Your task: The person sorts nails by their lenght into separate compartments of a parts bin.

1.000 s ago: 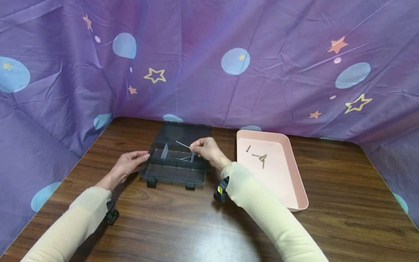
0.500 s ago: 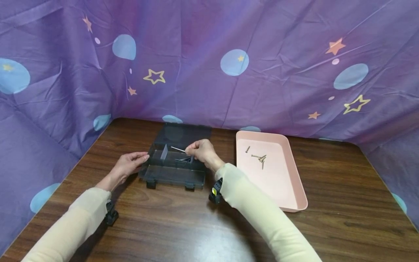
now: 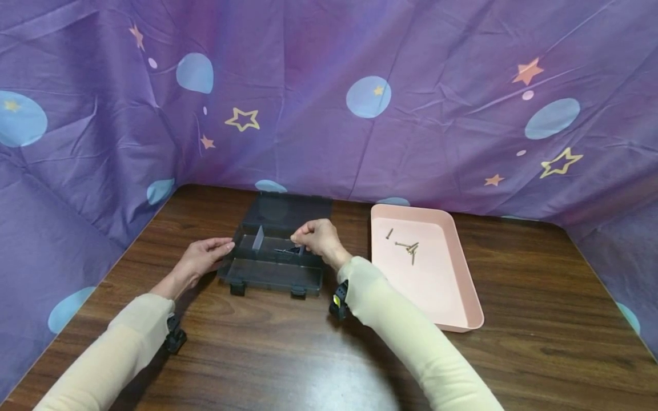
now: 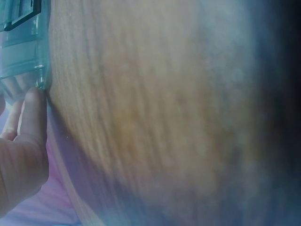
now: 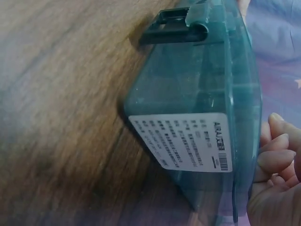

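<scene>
An open dark clear plastic box (image 3: 272, 269) lies on the wooden table, its lid (image 3: 288, 210) folded back. My left hand (image 3: 213, 251) rests with straight fingers against the box's left end; the left wrist view shows my left hand (image 4: 26, 141) touching the box's corner (image 4: 23, 52). My right hand (image 3: 300, 238) hovers over the back right compartment with fingertips curled together, pinching the end of a thin long screw (image 3: 287, 250) that lies low among other screws there. In the right wrist view, curled fingers (image 5: 275, 160) sit beside the box (image 5: 197, 84) with its white label (image 5: 183, 141).
A pink tray (image 3: 465, 279) stands right of the box with several screws (image 3: 409, 247) in its far half. Purple patterned cloth (image 3: 329, 114) closes off the back and both sides. Bare wood (image 3: 308, 354) stretches in front of the box.
The long screw stuck up to the left from my right fingers; it has tipped down into the box's compartment as the hand shifted slightly left. My left hand has not moved.
</scene>
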`<state>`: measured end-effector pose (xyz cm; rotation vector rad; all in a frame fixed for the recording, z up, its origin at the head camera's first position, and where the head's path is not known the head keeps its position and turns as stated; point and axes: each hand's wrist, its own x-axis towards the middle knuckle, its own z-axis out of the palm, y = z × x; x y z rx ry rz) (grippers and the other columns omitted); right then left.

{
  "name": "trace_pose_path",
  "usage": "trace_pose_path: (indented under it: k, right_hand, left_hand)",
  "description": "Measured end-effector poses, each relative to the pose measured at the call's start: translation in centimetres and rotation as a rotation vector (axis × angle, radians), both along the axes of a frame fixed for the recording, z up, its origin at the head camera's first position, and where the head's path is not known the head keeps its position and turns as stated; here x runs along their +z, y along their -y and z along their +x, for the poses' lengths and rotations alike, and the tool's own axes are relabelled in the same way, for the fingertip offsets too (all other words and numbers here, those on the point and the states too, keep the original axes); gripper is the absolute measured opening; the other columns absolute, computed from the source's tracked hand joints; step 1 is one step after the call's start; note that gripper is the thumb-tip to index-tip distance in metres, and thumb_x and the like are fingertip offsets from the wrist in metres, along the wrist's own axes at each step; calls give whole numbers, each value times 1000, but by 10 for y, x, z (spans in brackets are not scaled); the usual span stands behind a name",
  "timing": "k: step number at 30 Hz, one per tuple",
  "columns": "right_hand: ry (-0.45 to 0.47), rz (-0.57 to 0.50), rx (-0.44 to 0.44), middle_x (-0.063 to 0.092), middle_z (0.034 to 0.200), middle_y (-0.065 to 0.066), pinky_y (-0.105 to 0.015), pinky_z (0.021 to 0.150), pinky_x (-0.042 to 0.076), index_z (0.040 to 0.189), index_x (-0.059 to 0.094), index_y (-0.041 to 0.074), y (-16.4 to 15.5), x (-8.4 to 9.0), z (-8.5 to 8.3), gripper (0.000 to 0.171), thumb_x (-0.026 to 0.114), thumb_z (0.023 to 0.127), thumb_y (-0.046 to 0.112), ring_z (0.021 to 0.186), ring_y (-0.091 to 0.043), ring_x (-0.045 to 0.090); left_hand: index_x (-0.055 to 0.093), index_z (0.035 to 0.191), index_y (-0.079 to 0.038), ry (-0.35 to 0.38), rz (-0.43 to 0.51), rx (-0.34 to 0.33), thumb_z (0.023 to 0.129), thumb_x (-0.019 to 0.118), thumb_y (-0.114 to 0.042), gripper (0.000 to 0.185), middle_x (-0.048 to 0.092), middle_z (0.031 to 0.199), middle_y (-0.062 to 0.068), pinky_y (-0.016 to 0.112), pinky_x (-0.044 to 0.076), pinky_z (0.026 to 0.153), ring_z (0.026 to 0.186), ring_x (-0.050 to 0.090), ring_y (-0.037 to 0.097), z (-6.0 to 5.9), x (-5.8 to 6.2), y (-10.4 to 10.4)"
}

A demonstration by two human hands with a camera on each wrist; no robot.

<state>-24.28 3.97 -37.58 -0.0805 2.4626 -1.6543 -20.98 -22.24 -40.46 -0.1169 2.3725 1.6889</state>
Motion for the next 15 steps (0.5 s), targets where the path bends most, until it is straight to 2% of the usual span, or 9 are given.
trace_pose_path:
  k: [7, 15]
  right_hand:
    - [39, -92, -19, 64, 63, -6, -15, 38, 35, 84, 69, -6, -4, -1, -3, 11, 69, 83, 5, 44, -4, 43]
    - [84, -275, -72, 62, 62, -1, -11, 39, 37, 88, 64, -7, -14, 3, -1, 9, 66, 85, 1, 45, -2, 45]
  left_hand:
    - [41, 138, 6, 6, -3, 0, 97, 52, -31, 56, 42, 141, 24, 39, 42, 103, 126, 43, 26, 0, 1, -1]
    - [40, 139, 5, 20, -12, -2, 97, 51, -33, 57, 41, 142, 24, 40, 41, 104, 128, 41, 29, 1, 2, -1]
